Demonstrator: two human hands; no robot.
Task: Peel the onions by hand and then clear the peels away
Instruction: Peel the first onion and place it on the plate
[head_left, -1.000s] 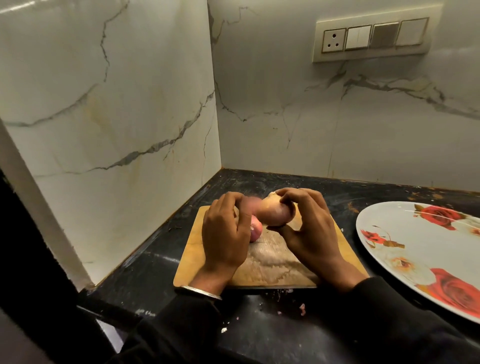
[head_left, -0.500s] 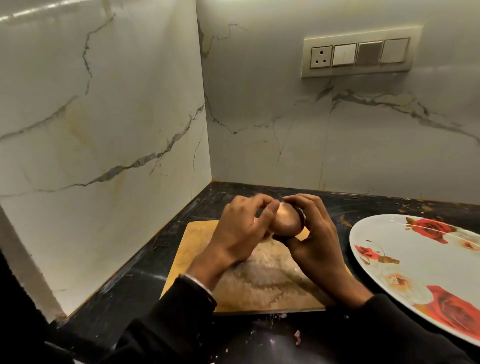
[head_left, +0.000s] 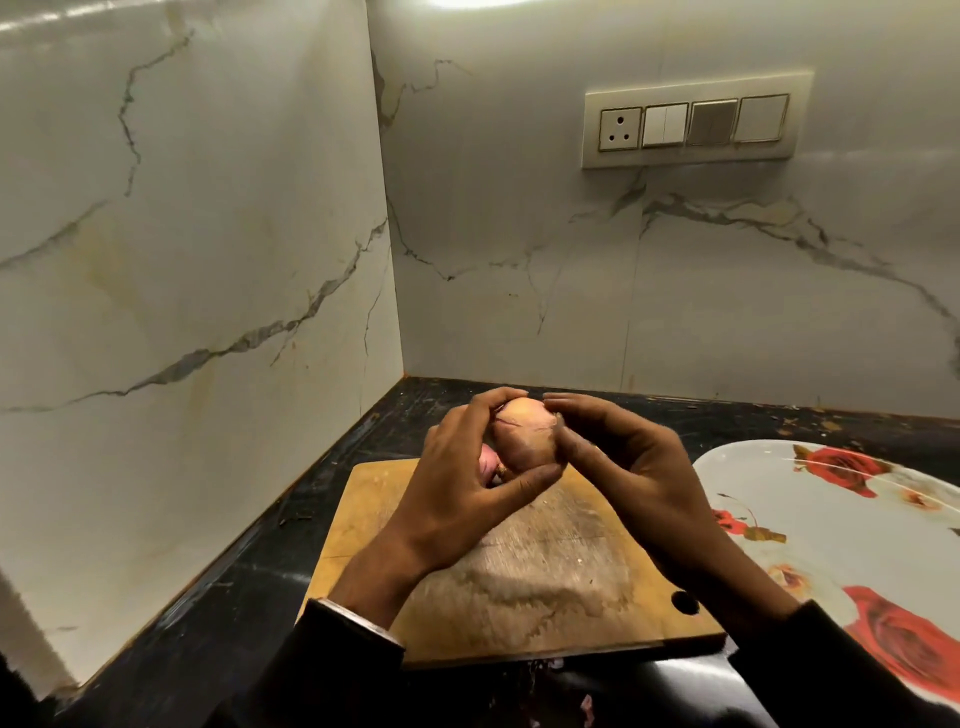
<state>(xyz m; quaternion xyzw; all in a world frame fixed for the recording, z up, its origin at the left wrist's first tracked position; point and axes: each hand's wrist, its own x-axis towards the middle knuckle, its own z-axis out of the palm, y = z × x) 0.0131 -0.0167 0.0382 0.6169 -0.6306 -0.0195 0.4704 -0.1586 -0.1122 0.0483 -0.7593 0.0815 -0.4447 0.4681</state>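
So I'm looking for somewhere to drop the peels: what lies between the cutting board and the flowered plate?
In the head view, only a narrow strip of bare black counter separates the cutting board from the flowered plate; the right forearm hides part of it.

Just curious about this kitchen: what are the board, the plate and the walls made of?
Board: looks like wood, matt, with grain and pale wear marks. Plate: white, glossy, rose print; ceramic or melamine, can't tell. Walls: polished marble-look slabs with grey veins, possibly tile.

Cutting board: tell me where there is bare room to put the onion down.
The near half of the cutting board, between the wrists and the hanging hole, is bare. The floral plate is bare too. The board's far end is crowded: both hands grip the onion there, over a pink onion.
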